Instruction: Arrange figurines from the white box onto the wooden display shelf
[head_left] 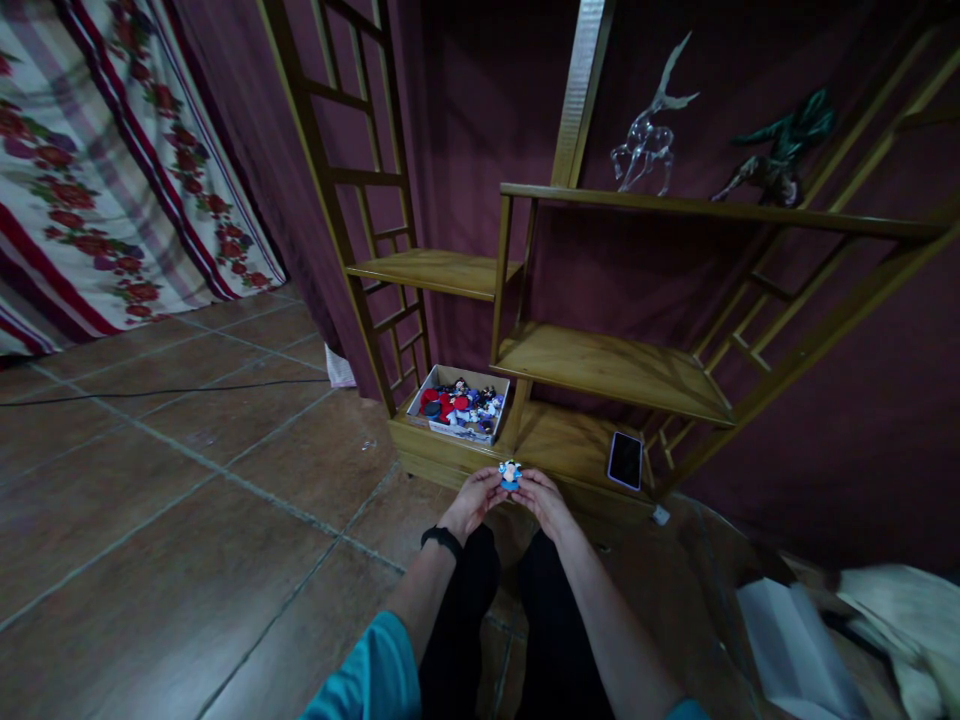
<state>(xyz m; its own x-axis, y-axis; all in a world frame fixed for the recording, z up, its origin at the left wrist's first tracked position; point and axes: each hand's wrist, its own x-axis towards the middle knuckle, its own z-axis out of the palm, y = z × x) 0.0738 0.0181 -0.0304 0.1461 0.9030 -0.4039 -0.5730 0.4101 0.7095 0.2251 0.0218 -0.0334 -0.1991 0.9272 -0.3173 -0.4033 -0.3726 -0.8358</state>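
Observation:
A small blue and white figurine (510, 474) is held upright between my two hands, in front of the shelf unit. My left hand (480, 496) pinches its left side, a dark band around the wrist. From the other side, the fingers of my right hand (543, 500) close on the same figurine. Just beyond my hands, an open box (489, 437) stands on the lowest shelf at the left. Inside it lie several small figures (459, 402) in red, white, black and purple.
A phone or tablet (625, 460) lies on the lowest shelf at the right. Above are wooden shelves (615, 372), a clear deer figure (646, 145) and a dark green statue (787, 150). A black cable (165, 392) crosses the tiled floor. A white box-like object (799, 650) sits at right.

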